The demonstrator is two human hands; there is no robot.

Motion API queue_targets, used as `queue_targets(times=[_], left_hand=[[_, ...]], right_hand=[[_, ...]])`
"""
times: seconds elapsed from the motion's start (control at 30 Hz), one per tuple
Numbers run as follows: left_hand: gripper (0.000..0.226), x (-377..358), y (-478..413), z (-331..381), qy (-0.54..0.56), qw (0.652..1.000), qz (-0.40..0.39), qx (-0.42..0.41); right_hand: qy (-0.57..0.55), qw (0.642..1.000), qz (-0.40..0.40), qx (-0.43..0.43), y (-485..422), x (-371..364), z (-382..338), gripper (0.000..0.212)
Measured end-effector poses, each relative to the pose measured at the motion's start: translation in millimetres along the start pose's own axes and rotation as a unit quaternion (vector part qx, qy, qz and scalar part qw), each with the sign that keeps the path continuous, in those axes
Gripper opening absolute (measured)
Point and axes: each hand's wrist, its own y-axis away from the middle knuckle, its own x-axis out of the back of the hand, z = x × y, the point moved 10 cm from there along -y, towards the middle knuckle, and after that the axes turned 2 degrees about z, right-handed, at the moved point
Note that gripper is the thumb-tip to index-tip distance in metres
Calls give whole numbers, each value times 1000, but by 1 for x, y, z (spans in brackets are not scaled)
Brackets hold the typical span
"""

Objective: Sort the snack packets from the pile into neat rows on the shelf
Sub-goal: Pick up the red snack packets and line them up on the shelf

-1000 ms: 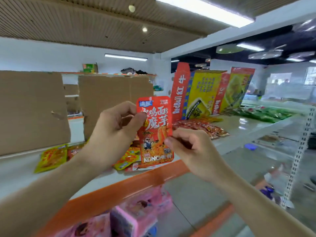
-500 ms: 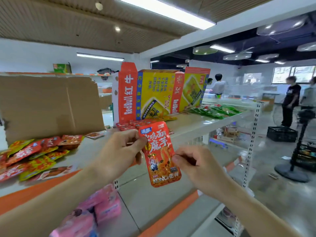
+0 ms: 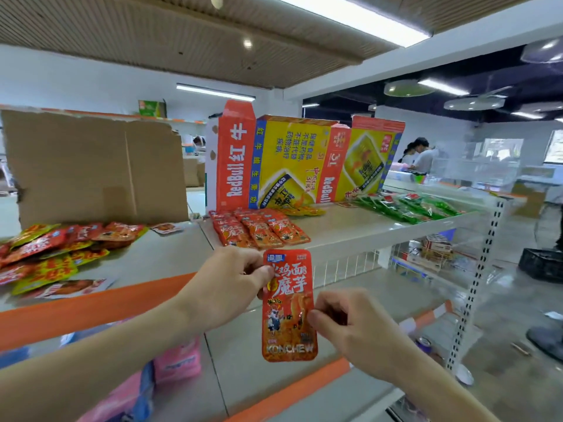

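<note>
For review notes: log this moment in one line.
held: red packet; left hand: pinches top-left; right hand: pinches right edge; red row: on shelf beyond

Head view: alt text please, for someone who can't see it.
The left hand and right hand pinch one red KONCHEW packet upright before the shelf. Behind it lies a neat row of red packets; the mixed pile lies to the left.

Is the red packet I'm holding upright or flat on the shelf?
Upright, off the shelf: left hand and right hand pinch the red packet, KONCHEW lettering at its bottom.
</note>
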Motion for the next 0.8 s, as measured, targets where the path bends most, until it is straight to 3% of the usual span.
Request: queue_targets(times=[0.33,0.63,0.8], left_hand=[[34,14,-45,-31,70,996,-15,47],[38,37,-96,-64,21,998,-1,63],[39,42,-113,-96,-34,994,25,96]], right_hand=[[27,999,-24,25,-52,-13,4,35],[71,992,-33,103,-120,-20,-7,32],[42,995,-55,79,-150,-34,0,32]])
